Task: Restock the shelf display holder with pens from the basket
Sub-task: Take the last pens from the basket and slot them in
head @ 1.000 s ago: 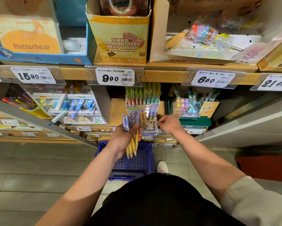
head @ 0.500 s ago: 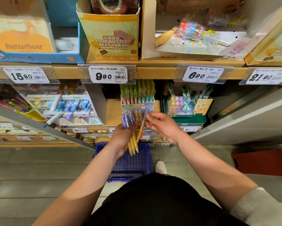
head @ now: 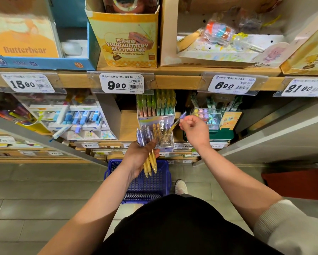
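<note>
Clear plastic holder point(head: 166, 144) has some pens in it already, so roughly partway. Right hand point(head: 195, 131) pinches one pen point(head: 178, 120) just above it, left hand point(head: 137, 157) grips a bunch point(head: 150, 161) yet to go in. Basket point(head: 154, 188) sits on the floor below.

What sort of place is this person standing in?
Most likely a shop's stationery aisle: printed price tags clipped along the shelf edge, a display holder of pens on the shelf below, and a blue basket on the floor.
</note>
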Demonstrator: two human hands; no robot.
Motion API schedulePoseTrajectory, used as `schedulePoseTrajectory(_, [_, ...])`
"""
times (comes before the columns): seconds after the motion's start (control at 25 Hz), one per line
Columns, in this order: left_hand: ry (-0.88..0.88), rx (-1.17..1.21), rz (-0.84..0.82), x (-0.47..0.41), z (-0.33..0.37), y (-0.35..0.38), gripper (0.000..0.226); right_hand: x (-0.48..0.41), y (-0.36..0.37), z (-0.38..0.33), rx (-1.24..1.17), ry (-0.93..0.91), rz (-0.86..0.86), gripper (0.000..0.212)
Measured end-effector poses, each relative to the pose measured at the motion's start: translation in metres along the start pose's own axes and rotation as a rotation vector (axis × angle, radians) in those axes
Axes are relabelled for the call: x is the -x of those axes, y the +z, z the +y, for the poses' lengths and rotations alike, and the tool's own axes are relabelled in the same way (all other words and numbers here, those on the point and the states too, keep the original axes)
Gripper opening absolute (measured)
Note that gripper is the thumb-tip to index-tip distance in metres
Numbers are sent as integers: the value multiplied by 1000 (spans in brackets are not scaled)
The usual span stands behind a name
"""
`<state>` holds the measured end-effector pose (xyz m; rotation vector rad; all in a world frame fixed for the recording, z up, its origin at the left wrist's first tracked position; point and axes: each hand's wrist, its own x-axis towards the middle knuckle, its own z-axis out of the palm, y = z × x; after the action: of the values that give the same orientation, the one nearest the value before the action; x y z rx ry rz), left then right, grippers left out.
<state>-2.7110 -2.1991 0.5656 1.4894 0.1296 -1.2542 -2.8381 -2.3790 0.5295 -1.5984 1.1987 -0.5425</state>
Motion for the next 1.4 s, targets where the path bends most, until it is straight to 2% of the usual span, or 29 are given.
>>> schedulePoseTrajectory(0.2, [12,22,4,-2,1,-6,74,1,20,14,198,-139,-49,11])
schedulePoseTrajectory(0.28, [7,52,7,-2,1,-9,79,1,26,20,244,-176,-67,6])
schedulePoseTrajectory(0.36, [-18,74,9,-3,1,-13,69,0,30,23,286,-188,-92,1])
schedulePoseTrajectory(0.48, [-52,69,3,-2,0,-16,40,0,35,31,397,-199,-165,3])
schedulePoseTrajectory(0.56, [-54,74,0,-1,-1,-17,31,-1,39,35,470,-189,-212,4])
schedulePoseTrajectory(0.8, [-44,45,-9,1,0,-21,27,-4,47,33,539,-92,-208,7])
schedulePoseTrajectory(0.96, [-12,15,-24,2,1,-18,29,1,41,18,580,85,-289,15])
schedulePoseTrajectory(1.0, [-7,21,-28,2,1,-17,29,6,39,12,513,123,-355,20])
schedulePoseTrajectory(1.12, [13,30,-39,2,1,-11,25,29,37,-11,-50,239,-506,26])
schedulePoseTrajectory(1.16, [22,27,-48,2,0,-8,24,35,36,-18,-130,225,-528,29])
schedulePoseTrajectory(1.32, [29,-14,-61,6,-1,2,19,48,34,-30,-29,157,-490,37])
schedulePoseTrajectory(1.4, [51,-59,-51,7,-2,4,18,49,32,-28,-152,202,-458,36])
